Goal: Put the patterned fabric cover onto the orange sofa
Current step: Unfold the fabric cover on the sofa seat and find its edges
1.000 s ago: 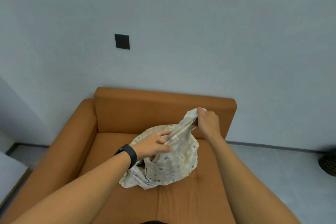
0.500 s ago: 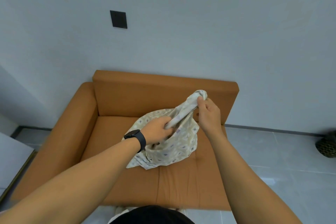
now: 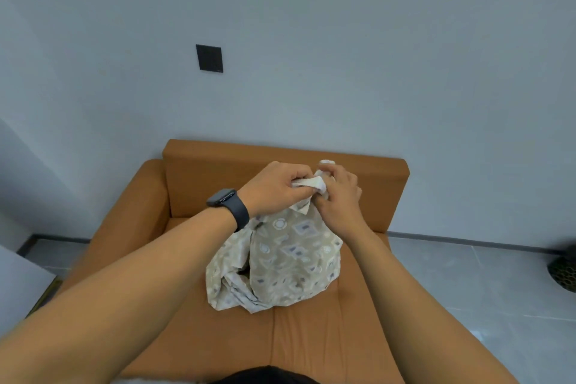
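Count: one sofa point(image 3: 218, 340), orange. One cover point(image 3: 290, 262), patterned, bunched, hanging below the fingers point(image 3: 300, 179). Two hands: left hand point(image 3: 274, 188) and right hand point(image 3: 338, 196), both pinching the cover's top. One watch point(image 3: 229, 204). One dark wall plate point(image 3: 209, 58) above the fingers.

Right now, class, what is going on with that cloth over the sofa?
A person is holding the patterned fabric cover up over the orange sofa. The left hand and the right hand both pinch its bunched top, close together. The rest hangs crumpled onto the seat; it is not yet spread out.
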### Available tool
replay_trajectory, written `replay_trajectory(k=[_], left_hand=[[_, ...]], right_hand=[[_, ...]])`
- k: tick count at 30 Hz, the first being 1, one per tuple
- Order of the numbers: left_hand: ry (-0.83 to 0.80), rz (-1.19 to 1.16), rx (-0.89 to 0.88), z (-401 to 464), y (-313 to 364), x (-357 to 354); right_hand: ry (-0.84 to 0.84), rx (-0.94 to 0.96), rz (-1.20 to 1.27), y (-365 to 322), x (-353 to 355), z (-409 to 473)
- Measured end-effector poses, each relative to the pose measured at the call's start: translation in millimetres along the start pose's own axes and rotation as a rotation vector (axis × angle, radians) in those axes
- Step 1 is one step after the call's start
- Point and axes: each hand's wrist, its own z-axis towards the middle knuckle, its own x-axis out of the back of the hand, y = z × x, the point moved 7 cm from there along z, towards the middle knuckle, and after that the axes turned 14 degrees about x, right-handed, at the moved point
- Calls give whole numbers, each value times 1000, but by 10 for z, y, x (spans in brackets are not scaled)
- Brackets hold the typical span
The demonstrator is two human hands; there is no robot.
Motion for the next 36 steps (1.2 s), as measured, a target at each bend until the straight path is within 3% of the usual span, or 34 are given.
replay_trajectory(k=[4, 7, 12, 14, 16, 18, 21, 22, 25, 28, 30, 33, 36], left_hand=[[-119, 111, 146, -1, -390, -18], [-257, 233, 293, -53, -834, -88], [-227, 316, 412, -124, -1123, 58], [-145, 175, 384, -104, -1015, 148], [-51, -84, 344, -85, -846, 233], [-29, -178, 263, -59, -625, 284], [-103, -103, 151, -14, -306, 222], [-116, -50, 135, -7, -274, 196], [-184, 238, 199, -31, -507, 127], [-95, 545, 307, -56, -925, 201], [23, 630, 384, -66, -1095, 313], [188, 578, 418, -61, -1140, 495], [228, 277, 355, -30, -985, 657]], right_hand=[[168, -141, 217, 76, 288, 209], [250, -203, 99, 137, 525, 318], [345, -390, -190, 424, 887, 316], [275, -479, -261, 575, 874, 282], [85, -478, -277, 623, 709, 271], [-113, -246, -207, 378, 398, 320], [-333, 41, -102, -50, -73, 268], [-304, 18, -12, -86, -120, 246], [4, -149, 258, 27, 39, 239], [128, -124, 84, 70, 314, 328], [183, -155, -2, 106, 461, 387], [254, -229, -121, 224, 638, 428], [295, -297, -164, 363, 713, 426]])
